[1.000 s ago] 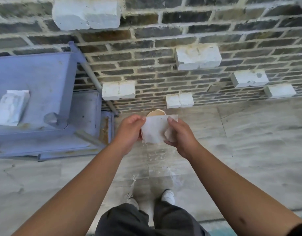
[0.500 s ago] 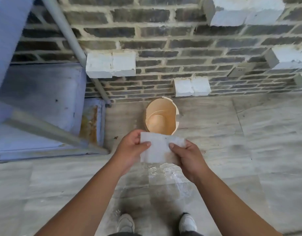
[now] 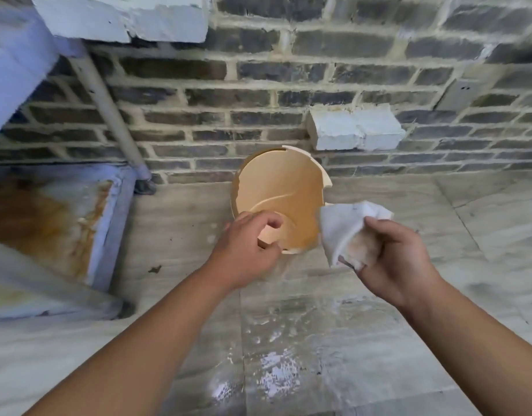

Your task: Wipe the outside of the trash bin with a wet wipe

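Note:
A beige plastic trash bin (image 3: pixel 284 187) with a cracked, chipped rim stands on the stone floor against the brick wall, and I look straight down into it. My left hand (image 3: pixel 246 250) hovers over the bin's near rim with its fingers curled and apart, holding nothing; whether it touches the rim I cannot tell. My right hand (image 3: pixel 399 262) is just right of the bin, shut on a crumpled white wet wipe (image 3: pixel 345 232). The wipe's left edge hangs close to the bin's right rim.
A blue metal shelf unit (image 3: pixel 63 217) with rust stains and a slanted grey pole (image 3: pixel 108 106) stands at the left. White bricks (image 3: pixel 354 130) jut out of the dark brick wall. The floor (image 3: pixel 276 370) in front of the bin shows wet patches.
The view has dropped closer to the bin. My left hand let go of the wipe and moved over the bin's rim. My right hand carried the wipe to the bin's right side.

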A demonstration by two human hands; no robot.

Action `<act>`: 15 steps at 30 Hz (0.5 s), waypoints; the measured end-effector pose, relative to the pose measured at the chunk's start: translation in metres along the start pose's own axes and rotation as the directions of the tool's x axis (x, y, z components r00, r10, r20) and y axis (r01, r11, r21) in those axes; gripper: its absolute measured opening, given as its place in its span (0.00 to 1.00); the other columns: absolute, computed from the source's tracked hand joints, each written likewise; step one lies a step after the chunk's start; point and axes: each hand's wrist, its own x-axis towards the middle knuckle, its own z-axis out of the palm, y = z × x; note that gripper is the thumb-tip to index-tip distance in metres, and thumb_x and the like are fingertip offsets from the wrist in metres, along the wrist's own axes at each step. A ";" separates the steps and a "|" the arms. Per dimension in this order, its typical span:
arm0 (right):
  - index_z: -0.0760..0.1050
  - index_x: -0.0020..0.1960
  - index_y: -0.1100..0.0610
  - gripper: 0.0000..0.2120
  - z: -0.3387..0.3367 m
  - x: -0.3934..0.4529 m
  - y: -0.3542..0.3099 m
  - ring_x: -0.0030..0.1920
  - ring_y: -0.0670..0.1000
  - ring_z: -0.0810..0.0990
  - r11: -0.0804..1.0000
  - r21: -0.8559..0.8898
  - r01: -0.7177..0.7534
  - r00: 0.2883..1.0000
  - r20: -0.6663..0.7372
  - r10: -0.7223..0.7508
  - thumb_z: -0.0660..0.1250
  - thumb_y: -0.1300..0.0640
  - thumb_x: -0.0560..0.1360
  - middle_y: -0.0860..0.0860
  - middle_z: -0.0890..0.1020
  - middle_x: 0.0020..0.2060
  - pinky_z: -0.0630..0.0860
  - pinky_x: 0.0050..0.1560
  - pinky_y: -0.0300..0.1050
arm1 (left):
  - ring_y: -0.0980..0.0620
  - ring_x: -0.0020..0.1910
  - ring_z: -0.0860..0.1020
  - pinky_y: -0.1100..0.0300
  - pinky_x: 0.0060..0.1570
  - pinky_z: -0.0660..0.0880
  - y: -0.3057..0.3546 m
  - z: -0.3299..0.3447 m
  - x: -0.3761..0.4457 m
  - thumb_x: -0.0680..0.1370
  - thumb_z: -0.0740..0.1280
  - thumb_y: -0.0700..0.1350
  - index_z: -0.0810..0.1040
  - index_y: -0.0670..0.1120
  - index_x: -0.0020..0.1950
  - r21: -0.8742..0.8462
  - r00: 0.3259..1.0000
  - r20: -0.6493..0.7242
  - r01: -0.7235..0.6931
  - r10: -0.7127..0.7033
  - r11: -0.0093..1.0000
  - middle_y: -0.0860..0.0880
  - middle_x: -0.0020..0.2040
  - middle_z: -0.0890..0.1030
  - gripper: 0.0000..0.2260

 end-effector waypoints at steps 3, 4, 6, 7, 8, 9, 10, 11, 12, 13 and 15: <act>0.74 0.65 0.59 0.22 -0.003 -0.006 -0.009 0.59 0.60 0.81 0.998 0.059 -0.038 0.998 -0.046 0.040 0.65 0.58 0.71 0.59 0.81 0.61 0.81 0.45 0.51 | 0.56 0.66 0.65 0.54 0.60 0.54 -0.004 0.011 -0.015 0.72 0.61 0.62 0.71 0.55 0.65 0.485 0.966 0.123 -0.260 0.229 0.835 0.58 0.64 0.74 0.24; 0.73 0.66 0.60 0.24 -0.003 -0.005 -0.011 0.61 0.60 0.80 0.996 0.077 -0.040 0.997 -0.055 0.045 0.65 0.58 0.71 0.59 0.80 0.63 0.81 0.46 0.52 | 0.54 0.67 0.64 0.52 0.61 0.53 -0.007 0.016 -0.016 0.73 0.62 0.60 0.70 0.54 0.67 0.529 0.967 0.146 -0.254 0.208 0.810 0.57 0.65 0.74 0.24; 0.72 0.68 0.61 0.25 0.000 0.002 -0.014 0.63 0.61 0.79 0.994 0.102 -0.028 0.997 -0.066 0.035 0.65 0.57 0.72 0.59 0.79 0.64 0.80 0.51 0.53 | 0.52 0.67 0.65 0.47 0.63 0.53 -0.010 0.029 -0.015 0.75 0.65 0.55 0.71 0.53 0.65 0.570 0.978 0.153 -0.204 0.141 0.796 0.56 0.62 0.75 0.20; 0.75 0.66 0.61 0.23 0.004 0.008 -0.017 0.62 0.61 0.79 0.994 0.112 -0.010 0.998 -0.057 0.016 0.64 0.56 0.72 0.59 0.80 0.62 0.79 0.52 0.54 | 0.51 0.64 0.68 0.45 0.63 0.53 -0.012 0.036 -0.012 0.74 0.67 0.52 0.74 0.53 0.62 0.592 0.981 0.137 -0.193 0.138 0.782 0.55 0.58 0.77 0.17; 0.79 0.61 0.59 0.18 0.007 0.016 -0.018 0.60 0.60 0.81 0.993 0.117 0.009 0.999 -0.045 -0.004 0.64 0.56 0.73 0.59 0.82 0.60 0.79 0.51 0.54 | 0.50 0.61 0.71 0.44 0.63 0.53 -0.013 0.041 -0.010 0.73 0.69 0.47 0.76 0.52 0.57 0.630 0.983 0.121 -0.186 0.141 0.754 0.54 0.52 0.78 0.13; 0.83 0.54 0.57 0.13 0.012 0.024 -0.019 0.57 0.60 0.82 0.992 0.121 0.024 0.999 -0.027 -0.021 0.63 0.55 0.75 0.58 0.83 0.57 0.80 0.49 0.53 | 0.49 0.56 0.74 0.43 0.63 0.53 -0.013 0.044 -0.009 0.69 0.71 0.42 0.77 0.51 0.51 0.661 0.984 0.099 -0.174 0.145 0.730 0.54 0.46 0.78 0.12; 0.85 0.49 0.56 0.13 0.015 0.030 -0.018 0.55 0.59 0.83 0.991 0.131 0.041 0.999 -0.009 -0.041 0.61 0.54 0.77 0.57 0.84 0.55 0.81 0.46 0.52 | 0.48 0.50 0.76 0.42 0.63 0.53 -0.015 0.044 -0.008 0.64 0.73 0.37 0.77 0.50 0.46 0.678 0.984 0.079 -0.172 0.162 0.715 0.53 0.40 0.78 0.14; 0.86 0.45 0.55 0.15 0.018 0.034 -0.016 0.55 0.58 0.83 0.987 0.149 0.053 0.998 0.009 -0.055 0.60 0.54 0.79 0.57 0.84 0.54 0.81 0.44 0.51 | 0.48 0.46 0.77 0.40 0.63 0.55 -0.018 0.042 -0.009 0.60 0.73 0.34 0.77 0.49 0.41 0.689 0.977 0.080 -0.196 0.195 0.698 0.53 0.35 0.76 0.16; 0.86 0.44 0.55 0.17 0.018 0.037 -0.015 0.55 0.58 0.83 0.982 0.181 0.057 0.998 0.024 -0.062 0.59 0.53 0.80 0.57 0.84 0.54 0.81 0.44 0.51 | 0.48 0.42 0.78 0.36 0.63 0.57 -0.020 0.039 -0.011 0.57 0.74 0.33 0.77 0.49 0.39 0.704 0.970 0.093 -0.223 0.224 0.674 0.53 0.32 0.75 0.17; 0.86 0.44 0.55 0.18 0.018 0.038 -0.012 0.56 0.58 0.83 0.977 0.207 0.055 0.998 0.031 -0.063 0.59 0.53 0.80 0.57 0.84 0.55 0.81 0.44 0.51 | 0.48 0.40 0.77 0.31 0.62 0.60 -0.021 0.034 -0.015 0.56 0.75 0.33 0.77 0.49 0.38 0.716 0.967 0.115 -0.240 0.229 0.656 0.53 0.30 0.74 0.17; 0.85 0.48 0.57 0.16 0.013 0.038 -0.009 0.58 0.59 0.82 0.972 0.231 0.050 0.998 0.016 -0.055 0.59 0.53 0.80 0.57 0.84 0.57 0.80 0.51 0.54 | 0.48 0.43 0.78 0.27 0.61 0.61 -0.024 0.028 -0.024 0.59 0.77 0.35 0.78 0.49 0.39 0.725 0.955 0.160 -0.285 0.249 0.628 0.53 0.32 0.76 0.16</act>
